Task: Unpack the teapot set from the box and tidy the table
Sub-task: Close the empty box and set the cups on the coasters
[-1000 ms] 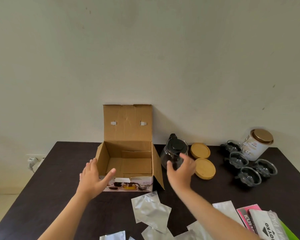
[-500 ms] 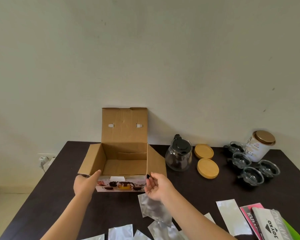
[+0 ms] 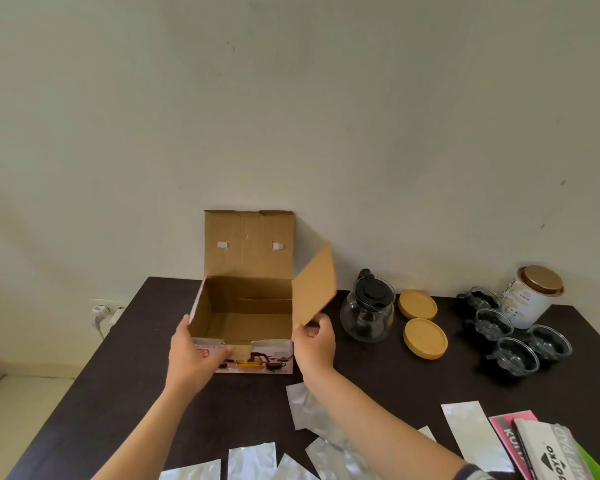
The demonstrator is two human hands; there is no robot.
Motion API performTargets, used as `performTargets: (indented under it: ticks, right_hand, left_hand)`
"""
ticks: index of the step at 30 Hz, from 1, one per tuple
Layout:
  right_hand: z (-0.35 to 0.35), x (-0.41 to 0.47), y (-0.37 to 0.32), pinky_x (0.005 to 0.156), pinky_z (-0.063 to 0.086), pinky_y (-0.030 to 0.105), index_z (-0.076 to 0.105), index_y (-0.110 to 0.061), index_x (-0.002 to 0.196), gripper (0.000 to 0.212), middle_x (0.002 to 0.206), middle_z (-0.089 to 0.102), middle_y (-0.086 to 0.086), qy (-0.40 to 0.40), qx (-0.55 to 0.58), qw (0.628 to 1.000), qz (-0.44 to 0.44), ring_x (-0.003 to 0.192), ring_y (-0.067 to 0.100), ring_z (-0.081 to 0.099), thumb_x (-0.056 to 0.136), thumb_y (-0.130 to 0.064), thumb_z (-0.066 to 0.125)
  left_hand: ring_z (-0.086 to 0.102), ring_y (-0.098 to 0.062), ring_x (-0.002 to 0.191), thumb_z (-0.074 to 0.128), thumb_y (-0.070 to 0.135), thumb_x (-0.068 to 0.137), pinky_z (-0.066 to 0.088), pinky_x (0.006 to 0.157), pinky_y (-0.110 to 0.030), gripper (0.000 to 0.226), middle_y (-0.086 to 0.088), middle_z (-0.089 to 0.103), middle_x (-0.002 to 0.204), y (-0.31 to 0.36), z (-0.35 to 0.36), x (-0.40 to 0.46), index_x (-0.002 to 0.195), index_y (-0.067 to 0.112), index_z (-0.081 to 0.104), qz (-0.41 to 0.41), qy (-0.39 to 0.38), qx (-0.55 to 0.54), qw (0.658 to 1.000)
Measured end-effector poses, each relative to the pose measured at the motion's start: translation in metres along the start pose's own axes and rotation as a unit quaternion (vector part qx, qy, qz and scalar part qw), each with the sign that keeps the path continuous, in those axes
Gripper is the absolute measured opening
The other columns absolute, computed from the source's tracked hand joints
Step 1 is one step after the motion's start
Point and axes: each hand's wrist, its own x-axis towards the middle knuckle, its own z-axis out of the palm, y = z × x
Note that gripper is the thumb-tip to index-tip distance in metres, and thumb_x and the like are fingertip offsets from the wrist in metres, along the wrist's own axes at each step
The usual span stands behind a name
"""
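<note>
An open cardboard box (image 3: 246, 299) stands on the dark table (image 3: 125, 368), its lid upright against the wall and its inside bare. My left hand (image 3: 191, 355) grips the box's left front corner and left side flap. My right hand (image 3: 314, 344) pinches the lower edge of the right side flap (image 3: 314, 282), which is raised. To the right of the box stand a glass teapot (image 3: 367, 315) with a black lid, two round wooden coasters (image 3: 425, 337) and several glass cups (image 3: 515, 355).
A white tin with a bronze lid (image 3: 530, 294) stands at the back right. Several silver foil pouches (image 3: 309, 410) lie along the near edge. Pink, grey and green packets (image 3: 541, 448) lie at the near right. A wall plug (image 3: 101, 311) sits left of the table.
My right hand left the teapot, came to the box's right flap and lifted it up. My left hand closed on the left flap and folded it inward.
</note>
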Motion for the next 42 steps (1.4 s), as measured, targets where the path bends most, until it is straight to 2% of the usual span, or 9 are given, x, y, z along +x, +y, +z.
performTargets:
  ticks: [3, 8, 12, 16, 20, 27, 35, 38, 42]
  right_hand:
    - [-0.008, 0.001, 0.004, 0.068, 0.044, 0.008, 0.054, -0.026, 0.123, 0.029, 0.107, 0.055, -0.002, -0.035, -0.127, 0.98, -0.152, 0.085, 0.002, 0.056, 0.095, -0.019, 0.055]
    - [-0.011, 0.006, 0.02, 0.075, 0.041, 0.005, 0.058, -0.019, 0.126, 0.032, 0.109, 0.046, -0.003, -0.054, -0.215, 0.944, -0.244, 0.101, 0.011, 0.051, 0.094, -0.018, 0.058]
    - [-0.01, 0.01, 0.029, 0.076, 0.037, 0.005, 0.059, -0.014, 0.126, 0.035, 0.109, 0.042, -0.004, -0.062, -0.263, 0.927, -0.261, 0.106, 0.012, 0.044, 0.092, -0.02, 0.06]
    - [-0.006, 0.015, 0.031, 0.088, 0.048, 0.023, 0.061, -0.014, 0.122, 0.035, 0.107, 0.041, -0.005, -0.047, -0.27, 0.923, -0.268, 0.103, 0.011, 0.045, 0.089, -0.025, 0.063]
    - [0.004, 0.036, 0.006, 0.088, 0.046, 0.022, 0.059, -0.014, 0.122, 0.034, 0.114, 0.045, 0.0, -0.03, -0.251, 0.934, -0.252, 0.105, 0.012, 0.047, 0.09, -0.026, 0.061]
    - [0.044, 0.1, -0.076, 0.105, 0.037, 0.039, 0.025, -0.009, 0.147, 0.074, 0.147, 0.031, 0.012, -0.049, -0.228, 0.958, -0.165, 0.136, 0.028, 0.033, 0.088, -0.031, 0.063]
    - [0.061, 0.136, -0.103, 0.103, 0.044, 0.042, 0.028, -0.016, 0.144, 0.086, 0.142, 0.042, 0.007, -0.098, -0.176, 0.968, -0.149, 0.13, 0.027, 0.045, 0.071, -0.044, 0.064]
    - [0.051, 0.124, -0.097, 0.105, 0.041, 0.036, 0.017, -0.023, 0.15, 0.089, 0.151, 0.03, 0.005, -0.111, -0.181, 0.955, -0.206, 0.135, 0.022, 0.038, 0.079, -0.04, 0.068]
    - [0.025, 0.094, -0.077, 0.088, 0.036, 0.016, 0.003, -0.029, 0.151, 0.096, 0.146, 0.028, 0.009, -0.129, -0.206, 0.913, -0.328, 0.121, 0.007, 0.035, 0.084, -0.034, 0.071]
  left_hand:
    - [0.024, -0.032, 0.14, 0.08, 0.044, 0.069, 0.035, 0.106, -0.054, 0.111, -0.005, 0.013, 0.157, -0.003, 0.011, -0.005, 0.151, 0.03, 0.006, 0.035, -0.027, 0.088, 0.995]
    - [0.018, -0.032, 0.141, 0.073, 0.051, 0.073, 0.033, 0.108, -0.05, 0.104, -0.002, 0.006, 0.158, -0.008, 0.017, -0.005, 0.15, 0.031, 0.006, 0.065, -0.037, 0.14, 0.987]
    - [0.018, -0.031, 0.14, 0.074, 0.05, 0.073, 0.034, 0.108, -0.049, 0.104, -0.004, 0.008, 0.157, -0.013, 0.017, -0.002, 0.15, 0.028, 0.008, 0.077, -0.041, 0.145, 0.986]
    - [0.019, -0.03, 0.14, 0.075, 0.05, 0.072, 0.034, 0.108, -0.048, 0.103, -0.003, 0.009, 0.157, -0.014, 0.018, -0.001, 0.15, 0.028, 0.011, 0.081, -0.037, 0.137, 0.987]
    - [0.018, -0.029, 0.14, 0.074, 0.05, 0.073, 0.033, 0.109, -0.048, 0.103, -0.002, 0.009, 0.156, -0.017, 0.018, -0.001, 0.15, 0.029, 0.009, 0.093, -0.038, 0.127, 0.987]
    - [0.016, -0.027, 0.141, 0.07, 0.056, 0.072, 0.031, 0.11, -0.047, 0.103, 0.0, 0.009, 0.157, -0.02, 0.017, -0.003, 0.151, 0.031, 0.008, 0.106, -0.038, 0.124, 0.986]
    - [0.016, -0.025, 0.142, 0.07, 0.057, 0.072, 0.033, 0.109, -0.045, 0.104, 0.001, 0.008, 0.158, -0.021, 0.017, -0.003, 0.15, 0.033, 0.005, 0.114, -0.039, 0.133, 0.984]
    - [0.02, -0.025, 0.141, 0.07, 0.059, 0.071, 0.034, 0.109, -0.047, 0.107, 0.001, 0.011, 0.158, -0.02, 0.016, -0.003, 0.15, 0.033, 0.004, 0.114, -0.033, 0.145, 0.982]
    - [0.03, -0.025, 0.139, 0.07, 0.068, 0.062, 0.033, 0.108, -0.056, 0.125, 0.001, 0.022, 0.155, -0.018, 0.015, 0.0, 0.149, 0.03, -0.011, 0.069, -0.038, 0.141, 0.987]
